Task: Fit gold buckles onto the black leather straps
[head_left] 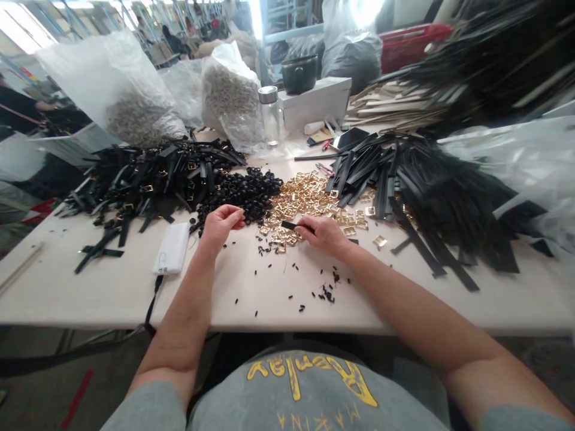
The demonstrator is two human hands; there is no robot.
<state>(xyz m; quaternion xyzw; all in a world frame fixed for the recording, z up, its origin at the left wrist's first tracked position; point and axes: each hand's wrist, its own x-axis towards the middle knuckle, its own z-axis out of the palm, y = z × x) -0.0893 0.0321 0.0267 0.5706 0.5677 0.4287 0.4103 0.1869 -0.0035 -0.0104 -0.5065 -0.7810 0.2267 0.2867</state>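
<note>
My right hand [326, 235] is closed around a short black strap [290, 225], whose end sticks out to the left. My left hand [223, 224] is pinched at the edge of a heap of small black rings [249, 190]; whatever its fingertips hold is too small to make out. Between and beyond my hands lies a pile of gold-coloured square buckles [302, 194]. Small black bits [327, 293] are scattered over the table in front of me. To the right lies a large heap of loose black straps [431, 185].
On the left are black straps fitted with gold buckles [153, 179] and a white power bank [171, 248] with a cable. Farther back stand filled plastic bags [229, 90], a glass jar [269, 117] and a black pot [299, 74] on a white box [317, 103].
</note>
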